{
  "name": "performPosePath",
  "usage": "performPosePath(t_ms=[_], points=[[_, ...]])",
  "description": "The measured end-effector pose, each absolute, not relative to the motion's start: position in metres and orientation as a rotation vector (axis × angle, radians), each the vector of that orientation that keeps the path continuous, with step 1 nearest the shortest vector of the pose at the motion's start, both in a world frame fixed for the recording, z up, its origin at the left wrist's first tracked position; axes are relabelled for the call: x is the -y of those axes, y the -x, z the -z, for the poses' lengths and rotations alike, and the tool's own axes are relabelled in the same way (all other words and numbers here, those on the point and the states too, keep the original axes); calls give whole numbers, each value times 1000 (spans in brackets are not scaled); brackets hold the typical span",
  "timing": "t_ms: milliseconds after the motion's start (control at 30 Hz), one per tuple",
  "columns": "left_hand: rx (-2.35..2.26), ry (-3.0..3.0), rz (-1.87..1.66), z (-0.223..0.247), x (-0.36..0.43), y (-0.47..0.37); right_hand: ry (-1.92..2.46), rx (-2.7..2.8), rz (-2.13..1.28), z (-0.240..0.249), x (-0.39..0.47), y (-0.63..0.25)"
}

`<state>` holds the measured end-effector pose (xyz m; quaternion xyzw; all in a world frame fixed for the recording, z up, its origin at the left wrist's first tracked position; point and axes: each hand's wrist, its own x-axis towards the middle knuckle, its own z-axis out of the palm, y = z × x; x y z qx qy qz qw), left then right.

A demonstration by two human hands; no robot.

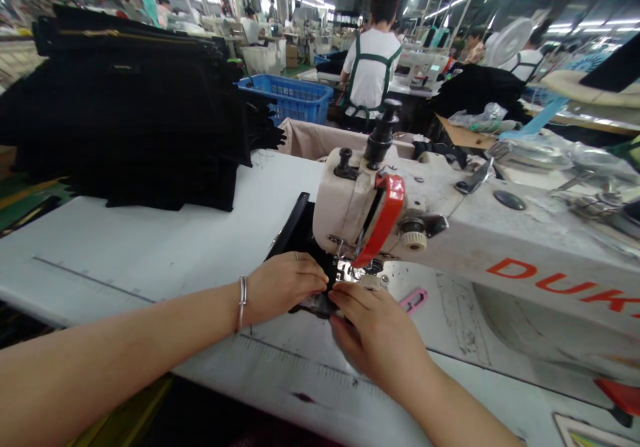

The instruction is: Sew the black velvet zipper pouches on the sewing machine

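Clearly, the black piece [306,230] lies straight ahead of the person, between the two hands at its near end and reaching away past them along the left side of the sewing machine's head [343,197]. Its long axis appears to run from the near edge of the table [195,247] toward the far edge, slanting a little; part of it is hidden by the head and the fingers, so its full outline cannot be told. The presser foot [345,272] stands at the piece's right side, just beyond the fingertips.

The left hand [283,282], with a bracelet [243,302] at its wrist, comes in from the table's left side and rests palm down across the piece, fingertips on it just left of the foot. The right hand [377,324] comes from the right, its fingertips at the near end, just in front of the foot. The two hands are close together at the fingertips, and neither is clearly nearer the foot; whether either one pinches the fabric or only presses it cannot be told. A pink tool [415,300] lies beyond the right hand, and a stack of black pieces [140,114] rises at the table's far left corner.
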<state>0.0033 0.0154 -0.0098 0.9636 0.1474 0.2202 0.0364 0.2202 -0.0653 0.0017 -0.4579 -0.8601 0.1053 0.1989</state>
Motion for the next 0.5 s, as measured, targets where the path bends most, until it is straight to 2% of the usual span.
performPosePath(t_ms=[500], points=[[-751,-2820,-618,8,-50,-15,1417,2304,-199,11,55,-219]])
